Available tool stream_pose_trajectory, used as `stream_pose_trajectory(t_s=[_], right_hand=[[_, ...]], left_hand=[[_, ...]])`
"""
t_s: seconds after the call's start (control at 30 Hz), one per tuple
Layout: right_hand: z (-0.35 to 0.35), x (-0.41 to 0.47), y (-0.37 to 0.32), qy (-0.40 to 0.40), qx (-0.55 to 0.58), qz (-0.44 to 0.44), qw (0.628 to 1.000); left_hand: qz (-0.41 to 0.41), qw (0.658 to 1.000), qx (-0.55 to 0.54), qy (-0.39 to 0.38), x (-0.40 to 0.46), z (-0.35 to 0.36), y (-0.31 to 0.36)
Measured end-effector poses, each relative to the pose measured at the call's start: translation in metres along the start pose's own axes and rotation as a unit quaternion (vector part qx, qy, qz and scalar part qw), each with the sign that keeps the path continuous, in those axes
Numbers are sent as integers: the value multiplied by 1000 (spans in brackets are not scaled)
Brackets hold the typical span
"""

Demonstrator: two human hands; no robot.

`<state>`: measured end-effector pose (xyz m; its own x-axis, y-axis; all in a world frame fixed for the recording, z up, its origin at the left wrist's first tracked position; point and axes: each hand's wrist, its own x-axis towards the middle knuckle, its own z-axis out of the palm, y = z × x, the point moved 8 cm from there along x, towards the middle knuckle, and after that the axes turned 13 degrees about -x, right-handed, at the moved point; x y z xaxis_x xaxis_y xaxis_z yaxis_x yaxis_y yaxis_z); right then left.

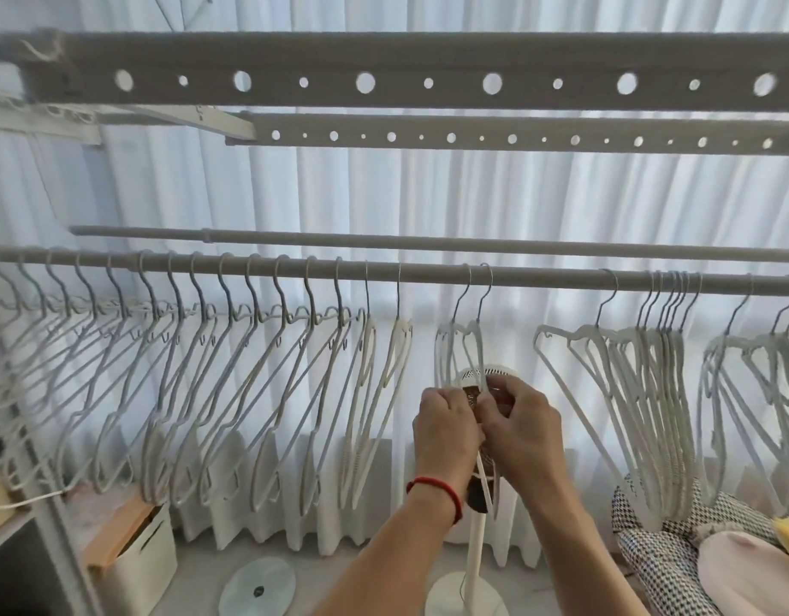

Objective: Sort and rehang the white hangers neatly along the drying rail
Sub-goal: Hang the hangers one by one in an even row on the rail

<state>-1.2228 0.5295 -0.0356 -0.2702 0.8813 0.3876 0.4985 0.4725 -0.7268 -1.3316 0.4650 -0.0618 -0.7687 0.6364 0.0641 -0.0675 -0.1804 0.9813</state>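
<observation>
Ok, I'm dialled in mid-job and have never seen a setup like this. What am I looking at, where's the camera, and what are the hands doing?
There is no machine here: a person works with two bare hands, and the single picture comes from a camera worn on their head, looking forward and down.

Across the middle runs the drying rail, a grey pole hung with many white hangers. Those on the left hang evenly spaced; those on the right are bunched in a tight cluster. Above are two flat bars with round holes, and a white curtain hangs behind.

In the middle, the left hand, with a red string on its wrist, and the right hand are closed together on the lower parts of two hangers whose hooks are on the rail. A white standing fan stands just behind the hands.
</observation>
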Motion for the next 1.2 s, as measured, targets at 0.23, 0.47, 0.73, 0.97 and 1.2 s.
stream_pose_trajectory(t_s=[0.23,0.47,0.73,0.97,1.2], right_hand=[[12,0,-4,5,-4,-9,1000],[13,1,-2,17,-5,-10,1000],[15,1,-4,16,-10,-10,1000],[20,-3,-9,10,-7,-5,1000],[19,-7,-12,14,1,-6,1000]], left_hand=[[0,999,-29,19,7,-19,-2],[12,1000,-12,14,13,-21,-5],[15,1000,-11,-4,15,-23,-5],[18,1000,2,-10,18,-26,-3],[15,1000,10,-4,22,-31,-6]])
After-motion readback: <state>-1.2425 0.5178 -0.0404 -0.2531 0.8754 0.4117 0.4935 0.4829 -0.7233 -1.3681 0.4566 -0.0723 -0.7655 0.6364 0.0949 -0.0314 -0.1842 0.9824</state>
